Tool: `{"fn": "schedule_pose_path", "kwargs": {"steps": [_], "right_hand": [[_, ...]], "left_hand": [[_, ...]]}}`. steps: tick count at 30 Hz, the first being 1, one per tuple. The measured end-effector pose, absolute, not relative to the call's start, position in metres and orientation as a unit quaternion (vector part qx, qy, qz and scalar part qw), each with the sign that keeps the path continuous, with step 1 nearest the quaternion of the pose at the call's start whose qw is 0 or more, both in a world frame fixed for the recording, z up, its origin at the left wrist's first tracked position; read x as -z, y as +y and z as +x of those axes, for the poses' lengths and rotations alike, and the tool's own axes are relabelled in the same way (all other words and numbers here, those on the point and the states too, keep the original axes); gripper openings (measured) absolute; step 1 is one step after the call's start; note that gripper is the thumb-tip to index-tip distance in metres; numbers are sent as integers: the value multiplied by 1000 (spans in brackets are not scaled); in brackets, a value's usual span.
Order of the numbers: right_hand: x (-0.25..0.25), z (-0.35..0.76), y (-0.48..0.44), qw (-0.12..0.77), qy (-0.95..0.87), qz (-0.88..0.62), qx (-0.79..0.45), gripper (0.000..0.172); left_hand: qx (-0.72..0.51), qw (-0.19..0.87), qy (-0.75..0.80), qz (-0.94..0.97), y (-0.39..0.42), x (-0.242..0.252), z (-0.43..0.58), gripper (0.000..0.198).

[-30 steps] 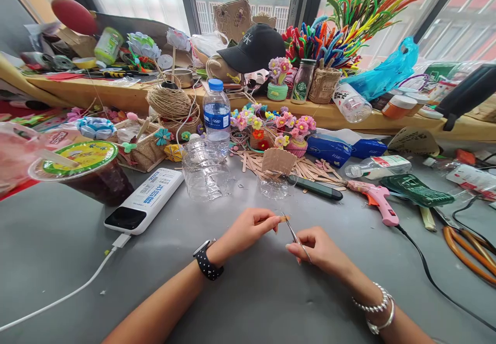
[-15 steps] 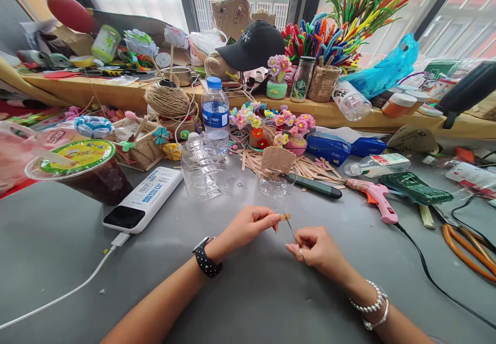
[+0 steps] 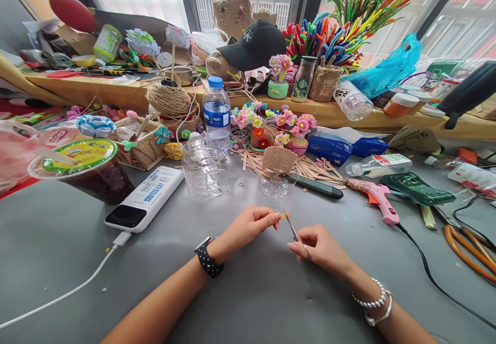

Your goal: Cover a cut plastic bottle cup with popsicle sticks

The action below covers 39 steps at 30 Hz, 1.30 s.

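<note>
My left hand [image 3: 250, 226] is closed in a pinch on a small wooden stick piece [image 3: 285, 215], held just above the grey table [image 3: 58, 240]. My right hand [image 3: 320, 247] is closed on small metal scissors [image 3: 294, 232], whose blades point up at the stick's end. A black watch is on my left wrist and silver bracelets are on my right. Behind my hands lie a pile of wooden sticks [image 3: 306, 167] and a cut clear plastic bottle bottom [image 3: 276, 185].
A clear bottle body [image 3: 203, 171], a water bottle [image 3: 216, 111], a white power bank [image 3: 145, 199] with its cable, a pink glue gun [image 3: 377, 199] with a black cord, a green-handled knife [image 3: 315, 187], a twine ball [image 3: 170, 101] and craft flowers crowd the back. A lidded cup [image 3: 83, 166] stands left.
Both hands stay in nearly the same place; the scissors' blades have shifted slightly against the stick's end.
</note>
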State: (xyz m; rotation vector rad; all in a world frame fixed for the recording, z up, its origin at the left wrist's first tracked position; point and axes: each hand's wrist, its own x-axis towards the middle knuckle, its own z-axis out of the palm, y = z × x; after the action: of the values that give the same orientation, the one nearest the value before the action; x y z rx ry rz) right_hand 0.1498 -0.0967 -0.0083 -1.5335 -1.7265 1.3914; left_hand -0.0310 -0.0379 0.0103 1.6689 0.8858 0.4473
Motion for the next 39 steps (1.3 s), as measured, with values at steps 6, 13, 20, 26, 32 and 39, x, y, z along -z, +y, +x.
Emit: {"fn": "schedule_pose_path", "kwargs": {"steps": [6, 13, 20, 26, 32, 39], "right_hand": [[0, 154, -96, 188, -627, -536, -532, 53], [0, 156, -96, 181, -652, -502, -539, 66], [5, 156, -98, 196, -647, -526, -516, 54], [6, 154, -99, 209, -646, -532, -507, 54], [6, 149, -99, 223, -644, -541, -492, 57], [6, 147, -100, 221, -653, -542, -481, 56]], "left_hand": [[-216, 542, 383, 716, -41, -9, -29, 38], [-230, 540, 385, 712, -44, -11, -28, 37], [-283, 576, 418, 644, -39, -8, -30, 34], [-303, 671, 358, 574, -40, -6, -28, 27], [-291, 659, 355, 596, -48, -6, -20, 22], [-300, 651, 350, 602, -51, -6, -19, 27]]}}
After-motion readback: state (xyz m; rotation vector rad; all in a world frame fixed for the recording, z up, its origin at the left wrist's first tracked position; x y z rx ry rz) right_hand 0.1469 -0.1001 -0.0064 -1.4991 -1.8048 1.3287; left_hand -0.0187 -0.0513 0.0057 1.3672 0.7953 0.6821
